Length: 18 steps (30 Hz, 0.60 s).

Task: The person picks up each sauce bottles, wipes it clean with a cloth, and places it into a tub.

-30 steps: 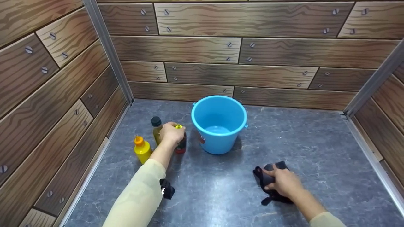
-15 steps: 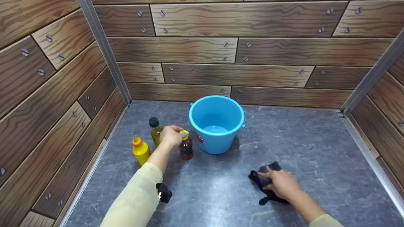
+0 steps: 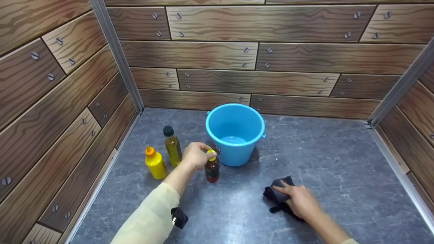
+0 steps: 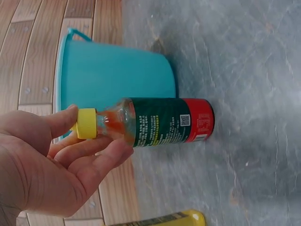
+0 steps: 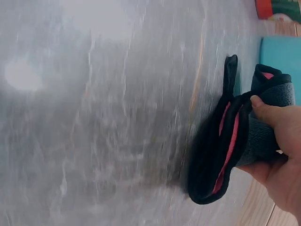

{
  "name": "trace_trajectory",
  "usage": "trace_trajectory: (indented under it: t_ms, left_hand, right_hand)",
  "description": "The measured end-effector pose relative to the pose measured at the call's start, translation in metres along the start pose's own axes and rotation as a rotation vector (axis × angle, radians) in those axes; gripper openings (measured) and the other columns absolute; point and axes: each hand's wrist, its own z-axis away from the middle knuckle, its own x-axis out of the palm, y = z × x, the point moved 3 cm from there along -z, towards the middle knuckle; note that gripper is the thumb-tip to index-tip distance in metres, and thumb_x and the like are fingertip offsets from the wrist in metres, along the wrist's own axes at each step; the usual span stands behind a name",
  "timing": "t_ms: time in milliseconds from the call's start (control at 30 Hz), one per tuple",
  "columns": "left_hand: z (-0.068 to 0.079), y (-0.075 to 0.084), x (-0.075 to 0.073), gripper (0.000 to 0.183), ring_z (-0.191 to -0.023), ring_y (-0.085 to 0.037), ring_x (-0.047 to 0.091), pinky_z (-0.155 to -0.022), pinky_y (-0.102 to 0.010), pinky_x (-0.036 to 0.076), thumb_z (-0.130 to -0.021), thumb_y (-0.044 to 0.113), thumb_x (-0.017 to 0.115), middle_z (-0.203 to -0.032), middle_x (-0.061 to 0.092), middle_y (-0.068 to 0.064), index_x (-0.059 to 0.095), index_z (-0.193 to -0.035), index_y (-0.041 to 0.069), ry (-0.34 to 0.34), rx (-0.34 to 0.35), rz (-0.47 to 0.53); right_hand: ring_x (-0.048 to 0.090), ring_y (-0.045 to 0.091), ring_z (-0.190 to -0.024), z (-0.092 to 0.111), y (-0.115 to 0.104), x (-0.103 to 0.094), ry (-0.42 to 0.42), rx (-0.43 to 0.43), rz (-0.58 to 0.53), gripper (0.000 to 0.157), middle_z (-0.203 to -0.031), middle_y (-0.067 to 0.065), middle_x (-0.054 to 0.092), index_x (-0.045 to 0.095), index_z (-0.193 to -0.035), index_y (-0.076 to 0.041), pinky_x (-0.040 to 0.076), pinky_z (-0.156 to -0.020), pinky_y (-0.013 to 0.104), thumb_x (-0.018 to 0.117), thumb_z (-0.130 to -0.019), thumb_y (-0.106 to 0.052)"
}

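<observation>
Sauce bottle (image 3: 212,168) is upright, front-left of the blue bucket (image 3: 235,154), base contact unclear; the left hand (image 3: 195,156) pinches its yellow cap (image 4: 87,124). Front-right of the bucket, the right hand (image 3: 301,200) grips a folded cloth (image 3: 278,196). Firm pinching should prevent tipping.

One yellow bottle (image 3: 156,166), one dark-capped bottle (image 3: 173,149) and one yellow-capped bottle (image 3: 212,170) make three, all nearer the left edge of the grey counter (image 3: 339,152) than the right; one blue bucket (image 3: 235,152), near the back edge; one dark cloth (image 3: 279,196), farther from it; one left hand (image 3: 196,156) and one right hand (image 3: 301,201); one small black device (image 3: 179,217); three plank-patterned walls (image 3: 220,54); two metal posts (image 3: 118,57), at the back corners
</observation>
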Motion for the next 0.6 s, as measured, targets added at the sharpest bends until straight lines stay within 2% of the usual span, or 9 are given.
trace_trajectory:
  t_ms: [167, 300, 467, 600]
  left_hand:
    - [0.007, 0.005, 0.013, 0.023, -0.083, -0.020, 0.069, -0.064, -0.030, 0.056, -0.098, 0.020, 0.080, -0.102, 0.074, -0.009, 0.080, -0.115, 0.004, -0.036, 0.077, -0.013]
    - [0.011, 0.010, 0.023, 0.024, -0.082, -0.018, 0.070, -0.066, -0.032, 0.057, -0.099, 0.021, 0.080, -0.105, 0.073, -0.009, 0.080, -0.115, 0.004, -0.077, 0.123, -0.018]
    - [0.016, 0.015, 0.035, 0.027, -0.082, -0.019, 0.072, -0.065, -0.033, 0.057, -0.099, 0.024, 0.080, -0.107, 0.073, -0.007, 0.080, -0.117, 0.005, -0.128, 0.162, -0.022]
    - [0.020, 0.019, 0.045, 0.027, -0.080, -0.020, 0.072, -0.064, -0.033, 0.056, -0.099, 0.025, 0.080, -0.106, 0.074, -0.008, 0.080, -0.116, 0.004, -0.139, 0.195, -0.027]
  right_hand:
    - [0.074, 0.043, -0.103, -0.001, -0.021, 0.003, 0.081, -0.041, -0.017, 0.073, -0.141, 0.018, 0.066, 0.077, -0.132, -0.018, 0.060, -0.079, 0.051, 0.066, -0.073, 0.023]
    - [0.075, 0.037, -0.101, -0.003, -0.039, 0.004, 0.201, -0.126, -0.013, 0.080, -0.142, 0.014, 0.066, 0.077, -0.133, -0.021, 0.060, -0.071, 0.044, 0.067, -0.068, 0.023]
    - [0.075, 0.034, -0.106, -0.007, -0.062, 0.004, 0.372, -0.247, -0.031, 0.088, -0.143, 0.012, 0.066, 0.077, -0.134, -0.024, 0.063, -0.076, 0.045, 0.073, -0.061, 0.026]
    - [0.074, 0.032, -0.110, -0.012, -0.078, 0.005, 0.498, -0.350, -0.046, 0.095, -0.141, 0.013, 0.067, 0.076, -0.134, -0.024, 0.063, -0.077, 0.044, 0.078, -0.054, 0.028]
